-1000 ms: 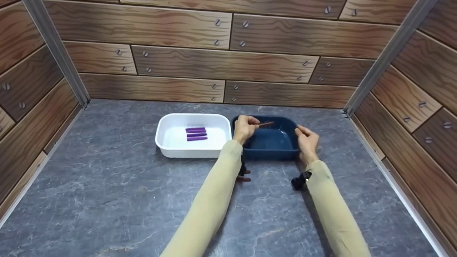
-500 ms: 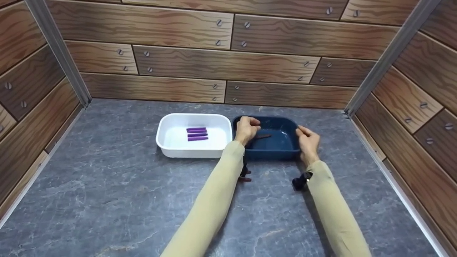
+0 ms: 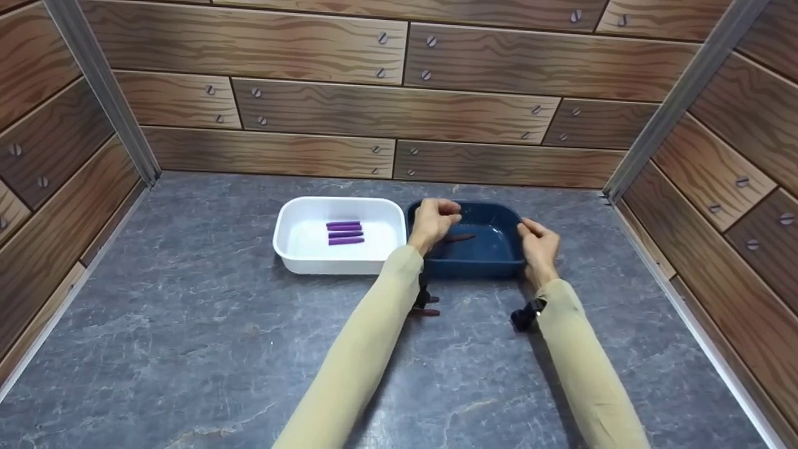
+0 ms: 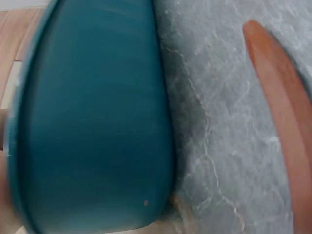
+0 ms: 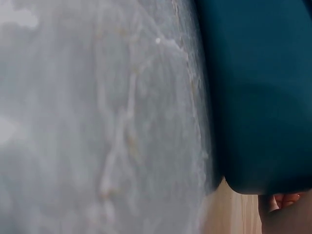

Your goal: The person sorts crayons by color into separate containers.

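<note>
In the head view, my left hand (image 3: 434, 219) is above the left side of a dark blue rectangular tub (image 3: 477, 269), its fingers bent and nothing visible between them. A brown stick (image 3: 460, 237) lies on the tub's floor below it, partly hidden by the hand. My right hand (image 3: 539, 246) pinches the tub's right rim. More brown sticks (image 3: 427, 312) lie on the table beneath my left wrist, partly covered. The left wrist view shows one brown stick (image 4: 278, 92) close up beside the tub's outer wall (image 4: 97, 107), with a narrowed, rounded end.
Against the blue tub's left side stands a white tub (image 3: 340, 267) with several purple sticks (image 3: 345, 234) in a row. Both sit on a grey marbled table (image 3: 187, 324). Wood-patterned walls (image 3: 312, 106) enclose the back and both sides.
The brown stick has left my left hand's fingers and dropped onto the blue tub's floor. That hand has since risen slightly. My right hand stays at the rim.
</note>
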The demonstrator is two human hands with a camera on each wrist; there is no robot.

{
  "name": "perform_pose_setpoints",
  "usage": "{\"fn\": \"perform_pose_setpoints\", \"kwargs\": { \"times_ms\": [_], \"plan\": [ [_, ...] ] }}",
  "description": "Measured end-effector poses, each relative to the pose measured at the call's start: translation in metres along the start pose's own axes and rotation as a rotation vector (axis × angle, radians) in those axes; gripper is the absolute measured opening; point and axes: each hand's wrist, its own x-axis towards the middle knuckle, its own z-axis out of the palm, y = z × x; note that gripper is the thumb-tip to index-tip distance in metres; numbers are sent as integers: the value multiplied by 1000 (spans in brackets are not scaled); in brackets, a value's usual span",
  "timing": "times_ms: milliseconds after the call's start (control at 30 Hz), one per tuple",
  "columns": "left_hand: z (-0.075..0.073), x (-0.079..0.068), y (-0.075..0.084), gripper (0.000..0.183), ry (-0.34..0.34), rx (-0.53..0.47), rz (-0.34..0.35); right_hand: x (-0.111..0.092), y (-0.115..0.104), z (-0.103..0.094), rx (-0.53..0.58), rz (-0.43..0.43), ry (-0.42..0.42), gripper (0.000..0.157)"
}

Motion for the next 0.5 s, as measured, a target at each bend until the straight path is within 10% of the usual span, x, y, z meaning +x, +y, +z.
{"fn": "perform_pose_setpoints", "kwargs": {
  "times_ms": [500],
  "plan": [
    [-29, -38, 1, 24, -15, -132, 117, 1, -1, 2, -8, 14, -10, 38]
  ]
}}
